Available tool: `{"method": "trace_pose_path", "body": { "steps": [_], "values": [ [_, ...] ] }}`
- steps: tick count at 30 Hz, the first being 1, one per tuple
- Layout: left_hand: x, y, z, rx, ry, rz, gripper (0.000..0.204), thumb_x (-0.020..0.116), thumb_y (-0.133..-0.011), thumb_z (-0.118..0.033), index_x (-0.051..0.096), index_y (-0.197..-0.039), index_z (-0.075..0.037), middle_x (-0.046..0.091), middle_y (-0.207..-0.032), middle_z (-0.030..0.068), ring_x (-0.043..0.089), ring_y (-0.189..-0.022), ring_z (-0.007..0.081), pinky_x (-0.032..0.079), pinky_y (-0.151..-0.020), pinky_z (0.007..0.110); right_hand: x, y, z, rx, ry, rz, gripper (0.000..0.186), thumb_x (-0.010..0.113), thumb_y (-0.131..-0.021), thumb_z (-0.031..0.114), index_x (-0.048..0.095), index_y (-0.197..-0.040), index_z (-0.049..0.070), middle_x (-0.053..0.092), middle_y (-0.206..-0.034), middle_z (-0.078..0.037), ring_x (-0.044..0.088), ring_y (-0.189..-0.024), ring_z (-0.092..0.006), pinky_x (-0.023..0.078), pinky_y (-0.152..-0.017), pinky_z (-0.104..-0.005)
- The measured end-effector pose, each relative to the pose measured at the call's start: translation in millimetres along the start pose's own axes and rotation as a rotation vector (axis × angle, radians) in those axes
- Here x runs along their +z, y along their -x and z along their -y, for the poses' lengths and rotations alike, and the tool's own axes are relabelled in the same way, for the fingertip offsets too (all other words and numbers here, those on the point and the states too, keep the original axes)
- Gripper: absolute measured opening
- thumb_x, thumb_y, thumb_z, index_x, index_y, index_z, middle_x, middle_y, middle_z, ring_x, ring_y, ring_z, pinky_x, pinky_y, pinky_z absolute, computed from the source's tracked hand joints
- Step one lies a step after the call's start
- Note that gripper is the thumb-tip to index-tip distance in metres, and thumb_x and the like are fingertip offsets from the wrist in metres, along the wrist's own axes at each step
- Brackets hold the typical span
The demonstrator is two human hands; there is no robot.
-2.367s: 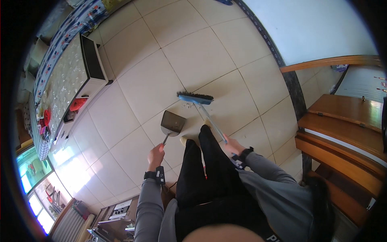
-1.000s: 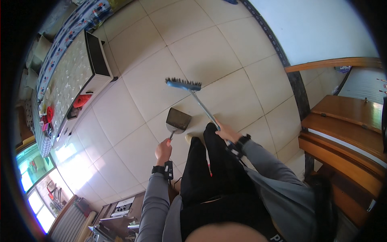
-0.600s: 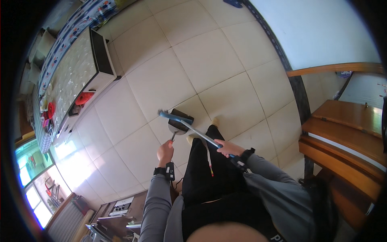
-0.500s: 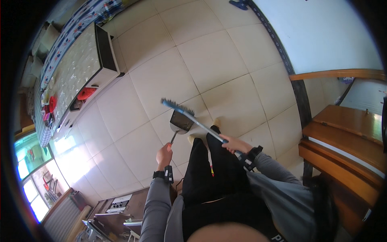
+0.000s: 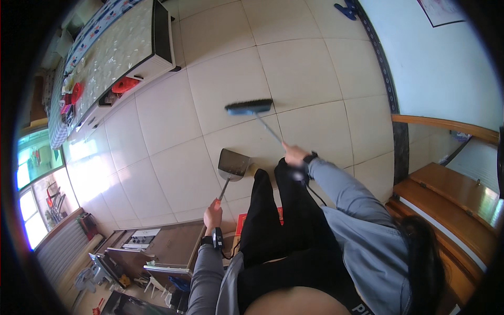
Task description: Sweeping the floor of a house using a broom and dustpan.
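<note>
My left hand [image 5: 213, 214] is wrapped round the handle of a dustpan [image 5: 234, 163], whose grey-brown pan lies on the floor just ahead of my feet. In my right hand [image 5: 295, 155] is the grey stick of a broom [image 5: 248, 107]. The blue broom head with dark bristles lies across the tiles, farther out than the dustpan and apart from it. Its bristles point away from me. The upper end of the broom stick is hidden behind my right hand and sleeve.
A low cabinet [image 5: 118, 63] with a patterned top and a partly open drawer stands at the far left. Wooden furniture [image 5: 451, 205] is on the right, beside a white wall [image 5: 436, 63]. A brown table [image 5: 173, 244] stands near left. Blue slippers [image 5: 346, 10] lie far off by the wall.
The broom head has moved from over the dustpan to farther out on the floor, baring the pan. My right hand has shifted forward with the stick. The left still holds the dustpan.
</note>
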State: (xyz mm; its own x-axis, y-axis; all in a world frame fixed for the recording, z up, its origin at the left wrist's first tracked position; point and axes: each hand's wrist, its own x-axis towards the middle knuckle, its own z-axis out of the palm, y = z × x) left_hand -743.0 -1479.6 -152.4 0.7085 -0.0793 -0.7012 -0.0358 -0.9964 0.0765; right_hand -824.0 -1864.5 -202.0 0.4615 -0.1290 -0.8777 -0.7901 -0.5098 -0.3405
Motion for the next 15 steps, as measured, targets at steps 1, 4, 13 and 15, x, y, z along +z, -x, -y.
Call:
{"method": "trace_pose_path", "body": {
  "steps": [1,4,13,15],
  "values": [
    [3,-1,3,-0.010,0.005,0.017,0.037,0.047,-0.072,-0.024,0.051,-0.110,-0.025,0.059,-0.087,0.0152,0.056,-0.082,0.0331,0.046,-0.069,0.040,20,12,-3,0.024,0.055,-0.002,0.067,0.043,-0.068,0.005,0.019,-0.130,0.011,0.058,-0.069,-0.018,0.058,-0.052,-0.0256,0.045,-0.046,-0.0383],
    [10,-7,12,0.013,0.002,0.050,0.037,0.047,-0.073,-0.024,0.051,-0.110,-0.025,0.058,-0.090,0.0154,0.055,-0.084,0.0334,0.045,-0.070,0.041,45,53,-18,-0.070,-0.055,0.103,0.068,0.044,-0.064,0.001,0.024,-0.128,0.009,0.056,-0.062,-0.018,0.055,-0.049,-0.0284,0.041,-0.043,-0.0393],
    [6,-10,26,0.021,0.056,0.086,0.039,0.045,-0.072,-0.022,0.049,-0.111,-0.024,0.058,-0.090,0.0150,0.055,-0.084,0.0336,0.045,-0.071,0.042,28,121,-54,0.029,-0.579,-0.086,0.061,0.048,-0.075,0.009,0.025,-0.130,0.018,0.044,-0.057,-0.004,0.041,-0.038,-0.0121,0.036,-0.037,-0.0266],
    [6,-7,25,0.031,0.074,0.058,0.039,0.045,-0.072,-0.021,0.049,-0.111,-0.023,0.059,-0.088,0.0151,0.056,-0.083,0.0334,0.045,-0.070,0.042,31,102,-59,0.131,-0.568,-0.176,0.065,0.048,-0.076,0.010,0.016,-0.133,0.015,0.045,-0.051,-0.004,0.044,-0.038,-0.0139,0.037,-0.037,-0.0275]
  ]
}}
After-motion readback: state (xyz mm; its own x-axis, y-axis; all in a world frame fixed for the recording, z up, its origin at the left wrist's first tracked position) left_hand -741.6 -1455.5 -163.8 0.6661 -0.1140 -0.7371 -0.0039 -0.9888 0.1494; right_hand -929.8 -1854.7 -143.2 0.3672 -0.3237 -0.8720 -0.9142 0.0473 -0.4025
